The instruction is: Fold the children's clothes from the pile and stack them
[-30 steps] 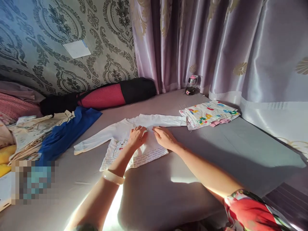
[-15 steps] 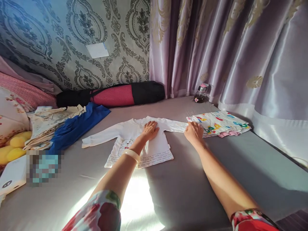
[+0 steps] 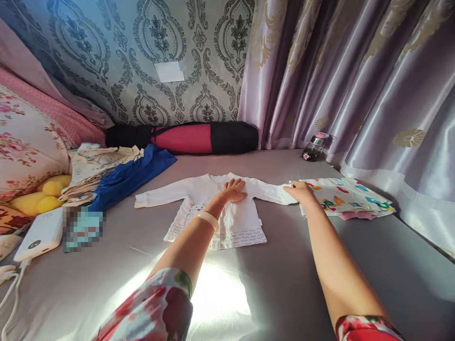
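A small white long-sleeved shirt (image 3: 238, 218) lies spread flat, with a bear drawing on its front and lettering along the hem. My left hand (image 3: 233, 190) rests open on its upper chest, fingers spread, a pale bangle (image 3: 206, 219) on the wrist. At the end of the right-hand sleeve (image 3: 272, 192), the fingers of my right hand (image 3: 301, 191) are closed on the cuff. Just beyond that hand sits a folded white cloth with colourful prints (image 3: 350, 192), a bit of pink showing beneath it. The other sleeve (image 3: 159, 192) stretches out to the left, untouched.
Folded clothes (image 3: 103, 163) and a blue garment (image 3: 133, 175) lie at the left, near yellow plush (image 3: 42, 196) and a white power bank (image 3: 40, 232) with a cable. A black and red rolled bag (image 3: 181, 138) lies along the wall. A bottle (image 3: 314, 148) stands by the curtain (image 3: 298, 71).
The view has swung left, so everything sits further right. The right-hand sleeve looks wider and flatter at its end, and my right hand now grips its cuff from the side. My left hand stays on the shirt.
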`<control>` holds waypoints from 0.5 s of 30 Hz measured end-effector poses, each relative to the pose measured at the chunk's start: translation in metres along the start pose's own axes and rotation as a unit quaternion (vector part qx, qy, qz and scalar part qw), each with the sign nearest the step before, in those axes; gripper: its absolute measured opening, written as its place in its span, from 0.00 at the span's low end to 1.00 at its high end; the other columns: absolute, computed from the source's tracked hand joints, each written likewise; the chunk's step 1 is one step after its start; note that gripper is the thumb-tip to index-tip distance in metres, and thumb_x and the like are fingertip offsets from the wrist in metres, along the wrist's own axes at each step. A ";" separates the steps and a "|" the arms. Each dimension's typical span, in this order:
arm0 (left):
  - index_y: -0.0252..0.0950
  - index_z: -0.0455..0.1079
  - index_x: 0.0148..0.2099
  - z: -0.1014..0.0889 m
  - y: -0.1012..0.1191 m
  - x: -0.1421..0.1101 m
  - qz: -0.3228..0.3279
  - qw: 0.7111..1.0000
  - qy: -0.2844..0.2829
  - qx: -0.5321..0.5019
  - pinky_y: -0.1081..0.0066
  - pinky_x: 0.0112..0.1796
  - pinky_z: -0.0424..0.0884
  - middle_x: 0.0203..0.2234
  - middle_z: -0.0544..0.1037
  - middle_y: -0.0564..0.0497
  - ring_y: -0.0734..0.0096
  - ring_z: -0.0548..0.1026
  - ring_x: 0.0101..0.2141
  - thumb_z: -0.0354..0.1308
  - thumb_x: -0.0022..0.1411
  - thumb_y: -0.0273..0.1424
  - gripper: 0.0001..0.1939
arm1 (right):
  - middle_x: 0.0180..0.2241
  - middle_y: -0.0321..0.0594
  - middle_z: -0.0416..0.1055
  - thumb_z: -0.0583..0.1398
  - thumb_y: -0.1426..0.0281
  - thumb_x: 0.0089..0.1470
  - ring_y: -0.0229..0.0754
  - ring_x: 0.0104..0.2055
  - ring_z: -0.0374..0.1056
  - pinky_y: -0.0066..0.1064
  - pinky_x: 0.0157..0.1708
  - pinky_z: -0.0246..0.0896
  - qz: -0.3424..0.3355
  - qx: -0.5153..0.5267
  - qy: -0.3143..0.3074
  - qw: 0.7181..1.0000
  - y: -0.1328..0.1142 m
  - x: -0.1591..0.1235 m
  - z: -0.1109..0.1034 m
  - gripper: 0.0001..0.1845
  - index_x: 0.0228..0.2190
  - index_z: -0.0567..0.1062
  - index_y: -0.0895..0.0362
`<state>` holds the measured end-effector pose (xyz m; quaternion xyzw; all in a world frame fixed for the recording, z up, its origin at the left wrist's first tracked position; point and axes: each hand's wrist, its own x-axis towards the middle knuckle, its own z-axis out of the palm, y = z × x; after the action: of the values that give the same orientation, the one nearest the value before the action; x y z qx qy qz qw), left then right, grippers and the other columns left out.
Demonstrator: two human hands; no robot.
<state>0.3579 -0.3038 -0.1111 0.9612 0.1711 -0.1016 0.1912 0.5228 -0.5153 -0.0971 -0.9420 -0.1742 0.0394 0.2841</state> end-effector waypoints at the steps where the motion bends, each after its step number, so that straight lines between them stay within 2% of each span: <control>1: 0.41 0.45 0.70 -0.001 -0.001 0.001 0.003 1.000 -0.002 0.003 0.49 0.64 0.42 0.71 0.43 0.47 0.53 0.39 0.69 0.46 0.63 0.43 0.36 | 0.26 0.41 0.74 0.63 0.66 0.45 0.45 0.30 0.71 0.33 0.30 0.62 0.024 0.067 -0.011 0.997 -0.005 0.000 -0.002 0.06 0.24 0.75 0.56; 3: 0.42 0.45 0.70 -0.003 -0.003 0.002 0.011 1.000 0.001 0.005 0.50 0.64 0.44 0.71 0.44 0.47 0.52 0.40 0.69 0.48 0.61 0.45 0.38 | 0.25 0.37 0.73 0.64 0.67 0.46 0.42 0.28 0.70 0.30 0.28 0.62 0.061 0.235 -0.027 0.970 -0.020 -0.003 -0.006 0.06 0.25 0.74 0.56; 5: 0.43 0.46 0.70 -0.005 -0.004 0.003 0.015 1.000 0.002 0.006 0.49 0.64 0.45 0.71 0.45 0.47 0.51 0.41 0.69 0.50 0.60 0.47 0.39 | 0.24 0.36 0.73 0.64 0.70 0.47 0.40 0.28 0.71 0.29 0.28 0.64 0.079 0.392 -0.046 0.915 -0.037 -0.007 -0.011 0.04 0.28 0.74 0.56; 7: 0.44 0.46 0.70 -0.007 -0.005 0.004 0.016 1.000 0.001 0.009 0.49 0.63 0.45 0.71 0.45 0.47 0.50 0.41 0.68 0.51 0.59 0.49 0.40 | 0.24 0.34 0.73 0.63 0.72 0.49 0.39 0.27 0.71 0.30 0.29 0.67 0.092 0.485 -0.063 0.867 -0.054 -0.011 -0.016 0.05 0.31 0.73 0.55; 10: 0.46 0.48 0.69 -0.009 -0.006 0.006 0.011 1.000 0.000 0.018 0.47 0.62 0.47 0.71 0.46 0.48 0.46 0.44 0.67 0.54 0.56 0.52 0.42 | 0.26 0.32 0.74 0.61 0.71 0.55 0.38 0.27 0.71 0.33 0.31 0.70 0.082 0.541 -0.082 0.833 -0.075 -0.014 -0.019 0.04 0.34 0.70 0.53; 15: 0.48 0.51 0.69 -0.017 -0.006 0.014 0.005 0.999 -0.009 0.038 0.44 0.59 0.52 0.69 0.48 0.46 0.39 0.48 0.65 0.59 0.52 0.54 0.46 | 0.28 0.31 0.74 0.60 0.67 0.59 0.37 0.29 0.72 0.33 0.32 0.71 0.026 0.573 -0.130 0.809 -0.102 -0.019 -0.011 0.05 0.37 0.68 0.53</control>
<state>0.3702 -0.2875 -0.1011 0.9678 0.1604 -0.1154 0.1561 0.4758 -0.4487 -0.0323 -0.5985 -0.1311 0.2618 0.7457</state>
